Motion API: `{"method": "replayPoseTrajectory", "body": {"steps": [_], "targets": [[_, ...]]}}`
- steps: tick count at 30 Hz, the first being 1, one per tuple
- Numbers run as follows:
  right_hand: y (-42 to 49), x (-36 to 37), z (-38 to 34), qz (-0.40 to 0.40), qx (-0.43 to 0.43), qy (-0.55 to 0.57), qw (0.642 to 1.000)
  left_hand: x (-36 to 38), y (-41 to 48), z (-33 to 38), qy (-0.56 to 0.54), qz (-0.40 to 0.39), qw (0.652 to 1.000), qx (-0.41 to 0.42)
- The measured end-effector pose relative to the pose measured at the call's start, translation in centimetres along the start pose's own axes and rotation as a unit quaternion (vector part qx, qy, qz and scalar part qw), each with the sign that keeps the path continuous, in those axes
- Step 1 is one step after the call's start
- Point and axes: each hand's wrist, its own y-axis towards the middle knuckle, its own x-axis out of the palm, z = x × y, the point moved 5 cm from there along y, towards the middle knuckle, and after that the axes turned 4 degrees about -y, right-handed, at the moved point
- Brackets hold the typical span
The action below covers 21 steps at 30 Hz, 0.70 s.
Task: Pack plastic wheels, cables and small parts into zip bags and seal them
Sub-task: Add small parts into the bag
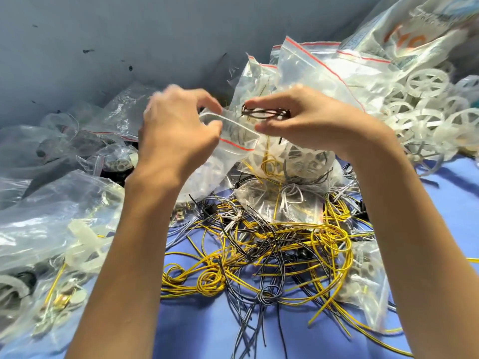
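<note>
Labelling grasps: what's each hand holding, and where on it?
Left hand pinches the zip bag at its open rim. Right hand grips a dark cable coil by its right end, above the bag's mouth.

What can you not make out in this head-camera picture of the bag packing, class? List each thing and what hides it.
Head view: far fingers of the left hand, smeared by motion blur.
Head view: part of the dark cable coil, covered by fingers of the right hand.
Head view: print on the top-right bag, cut by the frame edge.
Head view: small parts in the lower-left bags, blurred behind creased plastic.
</note>
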Motion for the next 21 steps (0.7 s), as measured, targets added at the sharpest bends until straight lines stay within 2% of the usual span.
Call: {"method": "replayPoseTrajectory", "body": {"steps": [2,5,9,11,14,16,19,21], "targets": [[-0.1,0.8,-0.5,-0.037,-0.012,-0.047,0.998,1.2,-0.3,-0.6,0.008,-0.095,0.995,-0.022],[0.0,2.1,-1.2,-0.097,-0.027,-0.089,0.991,2.3,-0.7,-0.5,0.001,-0.197,0.980,-0.002],[0.2,3.5,-1.4,-0.150,-0.043,-0.140,0.978,2.6,-0.9,0.1,0.000,-0.255,0.965,0.062],[0.5,4.0,-1.2,-0.158,-0.027,-0.099,0.982,2.3,-1.0,0.3,-0.016,-0.276,0.958,0.082],[0.9,4.5,-1.1,-0.135,-0.012,-0.069,0.988,1.6,-1.5,1.0,-0.045,-0.308,0.943,0.117],[1.3,4.2,-1.2,-0.072,-0.022,-0.088,0.993,1.3,-1.8,1.3,-0.052,-0.324,0.935,0.135],[1.6,3.5,-1.1,-0.001,0.009,-0.034,0.999,1.3,-2.0,1.2,-0.055,-0.338,0.932,0.122],[1.5,3.6,-1.3,-0.013,0.003,-0.015,1.000,1.3,-1.8,1.1,-0.055,-0.327,0.937,0.109]]}}
